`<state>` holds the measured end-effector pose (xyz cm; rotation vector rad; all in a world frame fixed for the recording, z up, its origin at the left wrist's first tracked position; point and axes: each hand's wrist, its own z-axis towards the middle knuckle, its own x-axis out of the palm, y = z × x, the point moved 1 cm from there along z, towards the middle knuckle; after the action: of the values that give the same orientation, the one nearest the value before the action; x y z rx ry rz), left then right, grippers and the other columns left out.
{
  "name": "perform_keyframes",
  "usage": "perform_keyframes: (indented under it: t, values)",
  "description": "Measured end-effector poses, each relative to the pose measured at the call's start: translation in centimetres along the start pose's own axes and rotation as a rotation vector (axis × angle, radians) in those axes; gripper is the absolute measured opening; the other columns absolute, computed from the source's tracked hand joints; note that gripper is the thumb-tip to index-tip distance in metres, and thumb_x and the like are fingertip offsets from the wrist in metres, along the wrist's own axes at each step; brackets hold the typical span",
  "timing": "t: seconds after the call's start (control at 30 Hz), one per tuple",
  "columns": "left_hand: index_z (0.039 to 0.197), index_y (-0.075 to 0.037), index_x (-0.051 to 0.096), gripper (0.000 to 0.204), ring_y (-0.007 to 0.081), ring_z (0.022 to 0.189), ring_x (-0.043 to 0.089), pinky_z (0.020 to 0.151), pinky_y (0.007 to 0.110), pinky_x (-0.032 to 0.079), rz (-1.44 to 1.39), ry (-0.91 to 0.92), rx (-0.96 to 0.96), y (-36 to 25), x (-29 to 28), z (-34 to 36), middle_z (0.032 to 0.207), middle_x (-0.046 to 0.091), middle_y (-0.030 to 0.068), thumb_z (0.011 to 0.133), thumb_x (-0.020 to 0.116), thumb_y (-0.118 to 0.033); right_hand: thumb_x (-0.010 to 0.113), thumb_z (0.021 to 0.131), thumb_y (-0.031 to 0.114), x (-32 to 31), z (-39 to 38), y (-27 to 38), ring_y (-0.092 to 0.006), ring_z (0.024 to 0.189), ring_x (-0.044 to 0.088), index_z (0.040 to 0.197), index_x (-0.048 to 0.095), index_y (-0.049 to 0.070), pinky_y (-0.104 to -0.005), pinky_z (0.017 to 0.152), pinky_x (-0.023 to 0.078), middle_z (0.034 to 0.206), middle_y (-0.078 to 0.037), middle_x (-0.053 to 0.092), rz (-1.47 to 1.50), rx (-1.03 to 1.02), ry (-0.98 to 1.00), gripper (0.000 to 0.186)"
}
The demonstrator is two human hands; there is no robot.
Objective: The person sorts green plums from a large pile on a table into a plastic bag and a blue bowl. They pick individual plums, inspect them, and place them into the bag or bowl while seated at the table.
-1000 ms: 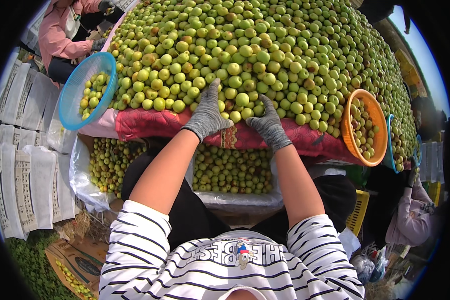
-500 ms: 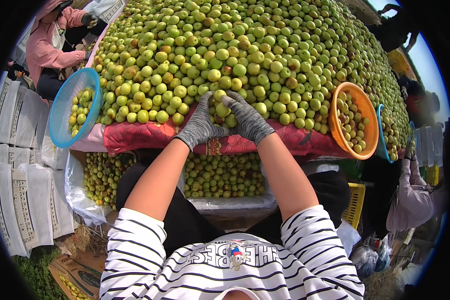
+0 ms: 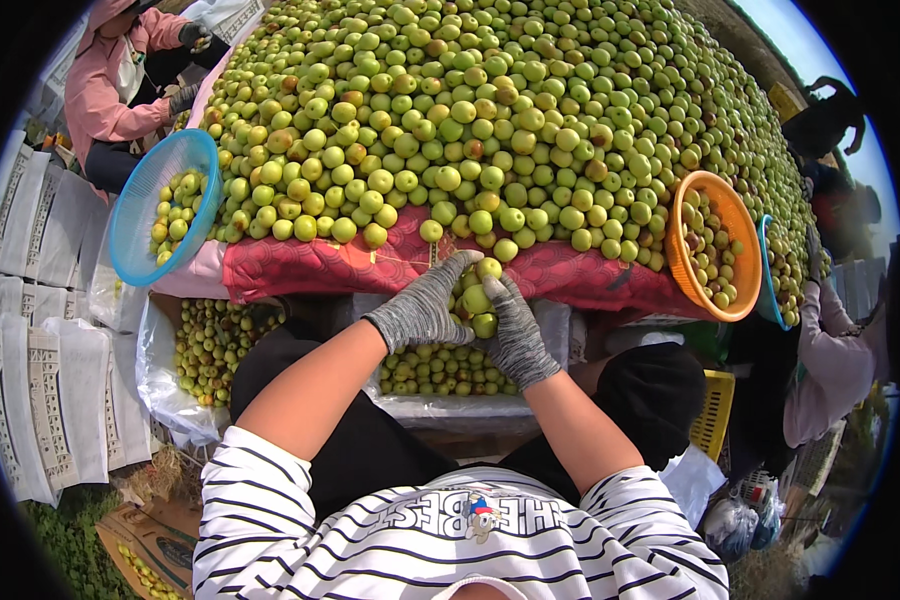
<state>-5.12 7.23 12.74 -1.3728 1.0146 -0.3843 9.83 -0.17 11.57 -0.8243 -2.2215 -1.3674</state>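
A handful of small round yellow-green fruits, which look like green jujubes (image 3: pixel 475 298), is cupped between my two hands. My left hand (image 3: pixel 422 305), in a grey knitted glove, curves round them from the left. From the right, my right hand (image 3: pixel 520 333), gloved alike, closes on the same fruits with its thumb side up. Both hands are at the front edge of the red cloth (image 3: pixel 315 268), above a plastic-lined crate (image 3: pixel 455 408) of jujubes. A broad heap of jujubes (image 3: pixel 490 120) spreads beyond the cloth.
A blue basket (image 3: pixel 120 235) stands left and an orange basket (image 3: pixel 738 295) right, each partly filled. Another lined crate (image 3: pixel 155 375) sits by my left knee. A yellow crate (image 3: pixel 712 412) is at right. Co-workers, one in a pink jacket (image 3: pixel 100 100), sit either side.
My hands have drawn back from the heap toward me, carrying a cluster of jujubes over the cloth's edge. A patch of red cloth now shows where fruits lay.
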Motion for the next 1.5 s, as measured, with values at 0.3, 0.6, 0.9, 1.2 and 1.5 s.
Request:
perform_keyframes:
  t: [0.3, 0.6, 0.9, 1.2, 1.5]
  values:
    - [0.148, -0.008, 0.03, 0.105, 0.0376, 0.128, 0.047, 0.108, 0.041, 0.039, 0.375, 0.452, -0.278, -1.4, 2.2, -2.0, 0.139, 0.045, 0.0224, 0.061, 0.085, -0.029, 0.062, 0.093, 0.036, -5.5, -3.7, -3.4, -0.0238, 0.114, 0.058, 0.137, 0.048, 0.009, -0.0415, 0.094, 0.05, 0.124, -0.011, 0.059, -0.323, 0.362, -0.152, 0.054]
    - [0.105, -0.006, 0.063, 0.028, 0.0284, 0.095, 0.064, 0.086, 0.039, 0.052, 0.64, -0.536, -0.105, -2.0, -4.3, 3.1, 0.105, 0.065, 0.0153, 0.083, 0.069, -0.021, 0.07, 0.083, 0.016, -2.0, 2.8, 6.7, -0.0263, 0.083, 0.065, 0.105, 0.065, 0.004, -0.0347, 0.078, 0.053, 0.098, -0.011, 0.065, -1.386, -0.641, -0.192, 0.025]
    - [0.126, -0.018, 0.059, 0.051, 0.0287, 0.117, 0.053, 0.101, 0.041, 0.045, 0.941, -0.214, -0.262, -1.7, -4.3, 5.8, 0.127, 0.051, 0.0107, 0.077, 0.073, -0.019, 0.068, 0.08, 0.021, 2.3, 7.5, 8.1, -0.0321, 0.097, 0.062, 0.106, 0.067, 0.012, -0.0428, 0.087, 0.05, 0.102, -0.011, 0.065, -1.842, -0.568, -0.125, 0.027]
    - [0.133, -0.019, 0.051, 0.057, 0.0328, 0.107, 0.059, 0.091, 0.042, 0.051, 0.764, -0.159, -0.327, -2.1, -4.6, 4.6, 0.118, 0.053, 0.0144, 0.08, 0.072, -0.025, 0.067, 0.08, 0.02, 3.4, 10.6, 12.3, -0.0334, 0.116, 0.054, 0.131, 0.051, 0.011, -0.0481, 0.093, 0.049, 0.129, -0.015, 0.051, -1.863, -1.056, -0.602, 0.054]
    - [0.12, -0.007, 0.055, 0.049, 0.033, 0.098, 0.065, 0.088, 0.043, 0.051, 0.699, 0.009, -0.439, -1.1, -5.2, 4.4, 0.102, 0.068, 0.019, 0.08, 0.071, -0.031, 0.072, 0.08, 0.031, 4.8, 11.9, 15.3, -0.0323, 0.115, 0.057, 0.132, 0.046, 0.01, -0.0441, 0.095, 0.049, 0.13, -0.016, 0.051, -2.095, -0.426, -0.299, 0.061]
